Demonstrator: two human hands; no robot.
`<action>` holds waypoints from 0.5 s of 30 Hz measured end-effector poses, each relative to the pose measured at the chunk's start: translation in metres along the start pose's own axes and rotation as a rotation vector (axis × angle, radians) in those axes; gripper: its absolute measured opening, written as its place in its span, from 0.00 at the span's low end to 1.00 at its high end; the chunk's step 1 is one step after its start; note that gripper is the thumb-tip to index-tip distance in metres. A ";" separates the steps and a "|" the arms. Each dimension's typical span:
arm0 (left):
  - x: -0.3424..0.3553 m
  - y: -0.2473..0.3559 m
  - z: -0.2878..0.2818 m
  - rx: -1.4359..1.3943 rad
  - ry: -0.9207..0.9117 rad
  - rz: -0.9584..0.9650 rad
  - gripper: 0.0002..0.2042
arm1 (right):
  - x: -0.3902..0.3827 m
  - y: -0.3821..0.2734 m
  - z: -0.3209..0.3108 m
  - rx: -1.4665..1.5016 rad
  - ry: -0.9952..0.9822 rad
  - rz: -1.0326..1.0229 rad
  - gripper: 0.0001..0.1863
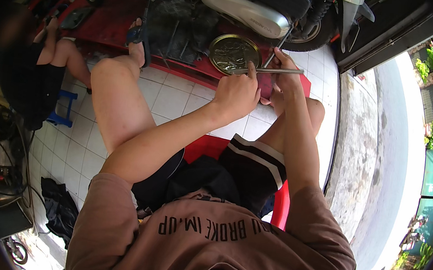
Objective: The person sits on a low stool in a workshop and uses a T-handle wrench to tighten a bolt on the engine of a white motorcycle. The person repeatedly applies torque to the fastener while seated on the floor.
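My left hand (pixel 238 91) is closed at one end of a straight metal bar (pixel 286 71), its index finger reaching up past the bar. Beside it my right hand (pixel 287 78) has its fingers curled around a thin metal rod (pixel 278 46), which slants up toward the motorcycle (pixel 245 12). Bar and rod cross near my right fingers; whether they are joined I cannot tell. Just beyond my left hand lies a round, gold-rimmed metal tray (pixel 217 39) with small metal pieces in it.
The motorcycle stands over a red platform (pixel 191 73) bearing dark tools. At the left, another person (pixel 27 73) sits near a blue stool (pixel 63 108). Cables (pixel 4 118) and black cloth (pixel 57 208) lie lower left. A doorway edge (pixel 334 147) borders the pavement at the right.
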State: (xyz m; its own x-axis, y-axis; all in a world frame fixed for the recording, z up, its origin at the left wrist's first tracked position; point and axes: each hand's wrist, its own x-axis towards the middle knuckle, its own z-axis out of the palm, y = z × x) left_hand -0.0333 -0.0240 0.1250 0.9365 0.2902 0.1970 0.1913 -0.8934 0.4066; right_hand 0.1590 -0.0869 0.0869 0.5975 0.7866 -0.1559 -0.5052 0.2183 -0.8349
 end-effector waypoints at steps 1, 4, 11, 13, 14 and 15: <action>-0.003 0.000 0.006 -0.002 -0.015 0.023 0.30 | 0.002 0.001 -0.001 0.009 0.006 -0.002 0.12; -0.003 0.002 0.013 -0.068 -0.065 0.104 0.30 | 0.003 0.003 -0.006 0.046 0.008 0.036 0.11; 0.007 0.007 -0.020 0.002 0.064 -0.005 0.29 | 0.002 0.002 -0.003 0.031 0.056 0.018 0.12; 0.003 0.002 -0.008 0.068 0.043 -0.062 0.28 | 0.004 0.005 -0.002 0.040 0.024 0.014 0.13; 0.000 -0.001 -0.001 0.100 0.031 -0.090 0.28 | 0.005 0.005 -0.002 0.028 0.013 0.007 0.13; -0.003 0.001 0.003 0.061 0.027 -0.063 0.27 | 0.005 0.005 -0.004 0.016 0.002 0.001 0.13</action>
State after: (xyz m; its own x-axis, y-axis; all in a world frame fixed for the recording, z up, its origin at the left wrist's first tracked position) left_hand -0.0353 -0.0271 0.1219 0.9139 0.3547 0.1974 0.2678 -0.8923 0.3635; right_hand 0.1624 -0.0845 0.0799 0.5983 0.7855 -0.1583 -0.5157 0.2262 -0.8264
